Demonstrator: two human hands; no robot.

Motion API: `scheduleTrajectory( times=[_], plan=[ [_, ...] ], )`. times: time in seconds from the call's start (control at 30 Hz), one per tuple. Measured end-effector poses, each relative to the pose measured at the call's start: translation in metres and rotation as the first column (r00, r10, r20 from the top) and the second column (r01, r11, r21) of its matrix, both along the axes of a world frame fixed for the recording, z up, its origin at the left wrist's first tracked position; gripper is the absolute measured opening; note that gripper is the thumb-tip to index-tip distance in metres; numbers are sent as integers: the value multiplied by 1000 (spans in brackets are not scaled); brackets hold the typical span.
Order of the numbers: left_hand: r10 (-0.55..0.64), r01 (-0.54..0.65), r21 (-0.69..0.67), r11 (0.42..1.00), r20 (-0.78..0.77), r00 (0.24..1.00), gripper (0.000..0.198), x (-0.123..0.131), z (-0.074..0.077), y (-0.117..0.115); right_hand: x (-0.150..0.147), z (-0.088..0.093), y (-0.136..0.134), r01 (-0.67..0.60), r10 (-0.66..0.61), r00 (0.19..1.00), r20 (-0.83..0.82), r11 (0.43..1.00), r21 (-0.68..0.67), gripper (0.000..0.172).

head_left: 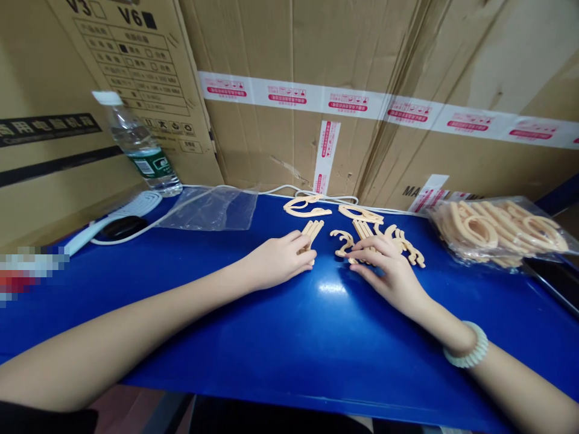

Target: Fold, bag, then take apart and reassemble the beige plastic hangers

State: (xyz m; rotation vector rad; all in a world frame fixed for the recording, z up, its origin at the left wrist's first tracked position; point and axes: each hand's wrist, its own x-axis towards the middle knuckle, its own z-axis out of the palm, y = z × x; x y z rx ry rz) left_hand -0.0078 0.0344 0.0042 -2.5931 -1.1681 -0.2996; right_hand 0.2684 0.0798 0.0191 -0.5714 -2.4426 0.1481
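Note:
My left hand (284, 259) is closed around a small bundle of beige plastic hanger arms (313, 228), their upper ends sticking out above the fingers. My right hand (384, 268) bends over another row of beige hanger arms (362, 229), with thumb and fingers near a small beige end (352, 261). Between the hands lies a loose beige hook (346, 241). More beige hooks (409, 247) are heaped just beyond my right hand. Farther back rest two larger curved beige hanger pieces, one on the left (307, 211) and one on the right (362, 214).
A clear bag of beige hanger parts (497, 232) lies at the right, beside a dark flat device (554, 280). A water bottle (140, 144), an empty plastic bag (212, 208) and a white cable (131, 238) are at the left. Cardboard boxes (271, 144) wall the blue table (271, 349).

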Motion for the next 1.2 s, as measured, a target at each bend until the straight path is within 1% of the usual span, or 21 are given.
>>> scheduleTrajectory(
  times=[0.07,0.17,0.23,0.33,0.4,0.5,0.57,0.6,0.63,0.67,0.7,0.77,0.8,0.87,0.93,1.0,1.1,1.2],
  plan=[
    [-28,29,45,999,-8,1000,26,3,-2,-2,-3,-1,3,26,-27,1000,9,998,55,17],
    [-60,59,123,991,5,998,25,7,-6,-3,-8,-6,8,100,-108,993,45,983,152,17],
    [-63,59,164,985,22,998,25,9,-9,-4,-12,-8,11,133,-151,983,103,977,165,18],
    [-48,38,182,983,53,997,27,11,-12,-4,-13,-7,12,137,-158,973,168,982,132,21],
    [-36,23,186,982,66,997,28,11,-13,-4,-9,0,12,139,-156,975,157,984,113,25],
    [-29,12,197,980,85,996,28,11,-14,-1,9,19,16,176,-184,976,113,982,73,29],
    [-20,-1,201,980,104,994,28,10,-14,1,29,33,24,202,-203,968,149,979,28,29],
    [-13,-10,201,980,113,993,28,9,-15,3,40,39,29,210,-205,956,208,978,0,30],
    [-9,-16,201,979,122,992,28,9,-15,4,51,44,34,223,-208,939,275,975,-24,34],
    [-6,-21,201,979,130,991,28,8,-15,4,62,47,39,245,-218,914,343,969,-40,43],
    [-6,-22,200,979,136,991,28,8,-16,5,72,49,43,273,-224,882,414,960,-61,57],
    [-12,-18,198,980,148,989,28,7,-17,5,88,47,50,344,-244,809,535,934,-94,80],
    [-15,-15,196,981,154,988,27,7,-17,5,93,44,52,378,-253,776,578,920,-105,85],
    [-19,-13,192,981,163,986,27,7,-18,5,99,38,54,429,-276,731,624,897,-105,86],
    [-20,-13,188,982,169,985,26,7,-19,4,100,33,55,453,-304,718,626,887,-89,82],
    [-19,-13,183,983,170,985,26,8,-20,4,98,30,55,453,-319,730,604,888,-78,80],
    [-19,-12,174,985,176,984,26,8,-20,3,95,29,52,428,-307,761,571,899,-88,80],
    [-19,-12,169,986,180,983,27,9,-20,3,90,30,49,423,-291,755,588,901,-97,76]
  ],
)
